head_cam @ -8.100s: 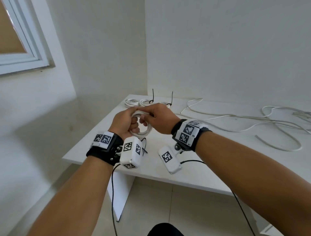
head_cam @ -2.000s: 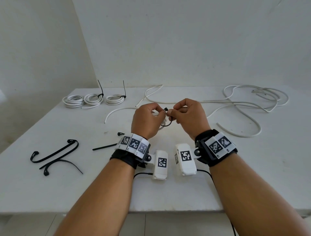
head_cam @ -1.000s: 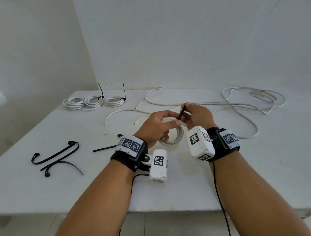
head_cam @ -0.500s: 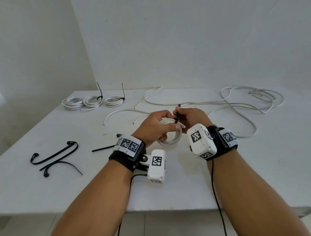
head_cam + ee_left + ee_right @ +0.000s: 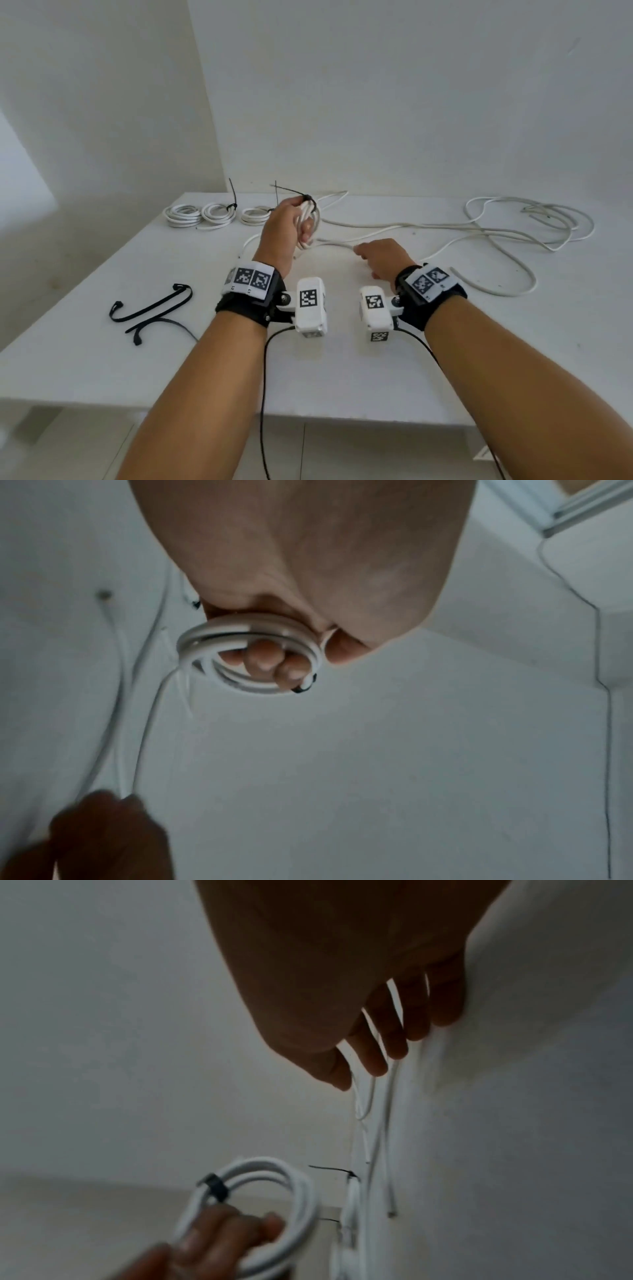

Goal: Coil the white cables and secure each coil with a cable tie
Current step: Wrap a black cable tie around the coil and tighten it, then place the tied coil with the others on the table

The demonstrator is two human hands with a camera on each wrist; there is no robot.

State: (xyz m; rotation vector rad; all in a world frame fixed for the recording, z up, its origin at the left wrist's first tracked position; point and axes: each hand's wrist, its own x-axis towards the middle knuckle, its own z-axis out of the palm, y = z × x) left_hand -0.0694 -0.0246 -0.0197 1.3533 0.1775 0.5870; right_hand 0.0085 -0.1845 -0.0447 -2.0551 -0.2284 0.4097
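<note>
My left hand (image 5: 291, 222) grips a small coil of white cable (image 5: 317, 219) and holds it up over the back of the table. A black cable tie (image 5: 307, 198) is cinched round the coil, its tail pointing left. In the left wrist view my fingers (image 5: 263, 658) pass through the coil (image 5: 205, 639). My right hand (image 5: 378, 255) hovers low over the table with straight, spread fingers (image 5: 377, 1047) above a loose white cable (image 5: 337, 244). It holds nothing.
Three tied coils (image 5: 219, 214) lie at the table's back left. A long tangle of loose white cable (image 5: 513, 226) spreads over the right half. Spare black cable ties (image 5: 150, 308) lie near the left front. The white table (image 5: 342, 377) stands against the wall.
My right hand has let go of the tie's tail and dropped to the table on the right. My left hand has carried the tied coil up and toward the back left.
</note>
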